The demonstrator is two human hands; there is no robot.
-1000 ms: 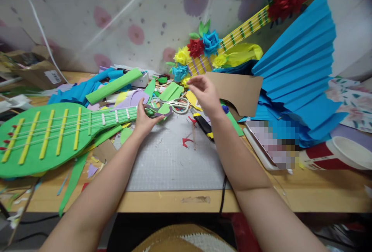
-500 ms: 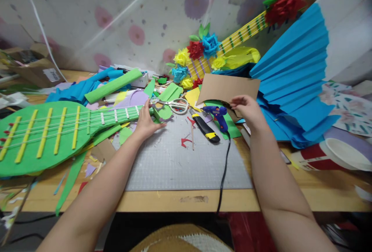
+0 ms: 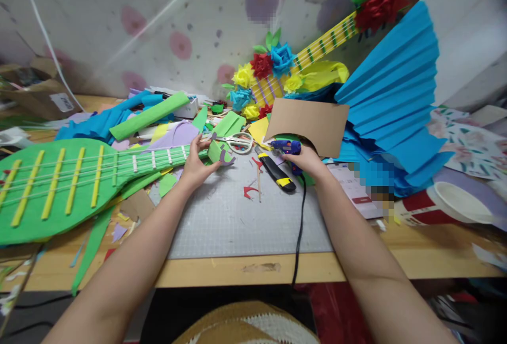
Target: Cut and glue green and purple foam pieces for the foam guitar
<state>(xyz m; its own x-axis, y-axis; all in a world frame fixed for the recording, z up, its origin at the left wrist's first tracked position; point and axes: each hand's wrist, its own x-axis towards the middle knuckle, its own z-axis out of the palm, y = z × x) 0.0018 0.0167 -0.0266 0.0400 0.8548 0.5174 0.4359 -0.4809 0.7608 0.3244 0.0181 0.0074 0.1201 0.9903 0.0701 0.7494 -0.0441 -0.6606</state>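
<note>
A green paper guitar (image 3: pixel 59 185) with yellow strips and pale strings lies at the left, its neck pointing inward. My left hand (image 3: pixel 193 169) closes around the end of that neck, thumb and fingers on either side of the green headstock (image 3: pixel 217 152) with its purple pieces. On the right, my right hand (image 3: pixel 311 163) is wrapped round a blue glue gun (image 3: pixel 285 147), whose nozzle faces left. A black cord runs down from the gun over the table edge. Beside it lie a yellow-and-black utility knife (image 3: pixel 275 170) and white-handled scissors (image 3: pixel 241 143).
A grey cutting mat (image 3: pixel 245 233) holds red scraps. Behind stand a cardboard piece (image 3: pixel 309 122), a yellow flowered guitar (image 3: pixel 322 45) and pleated blue paper (image 3: pixel 400 90). A phone (image 3: pixel 354 188) and a paper cup (image 3: pixel 428 206) are at the right; paper scraps crowd the left.
My right hand has moved left and down, from above the mat's right side onto the glue gun, taking hold of it. My left hand stays at the neck's end.
</note>
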